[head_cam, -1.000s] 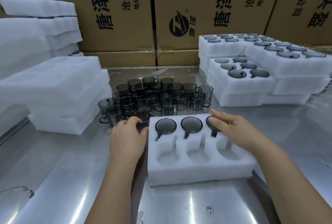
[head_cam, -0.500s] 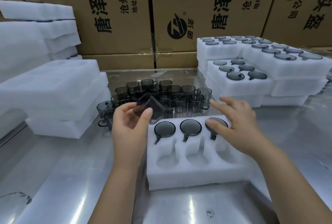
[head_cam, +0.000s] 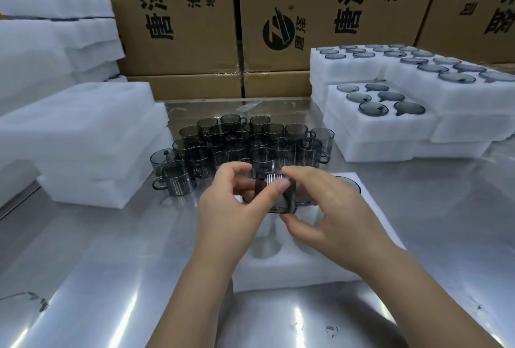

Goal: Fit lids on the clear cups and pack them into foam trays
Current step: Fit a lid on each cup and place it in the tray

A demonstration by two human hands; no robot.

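Note:
A smoky clear cup (head_cam: 278,195) hangs tilted above the white foam tray (head_cam: 370,208) in front of me. My left hand (head_cam: 231,208) pinches it from the left with thumb and fingers. My right hand (head_cam: 331,214) holds it from the right, fingers curled round its ribbed wall. The hands hide most of the tray's back row of lidded cups; one dark lid edge (head_cam: 352,184) shows at the right. Two bare pockets (head_cam: 264,247) lie in the tray's front row.
Several loose cups (head_cam: 250,141) with handles crowd the steel table (head_cam: 111,278) behind the tray. Stacked foam sheets (head_cam: 78,135) rise on the left. Packed foam trays (head_cam: 390,124) with lidded cups stand at the right. Cardboard cartons (head_cam: 306,13) wall off the back.
My left hand carried the cup from the loose group to above the tray. My right hand left the tray's right lid and now takes hold of the cup too.

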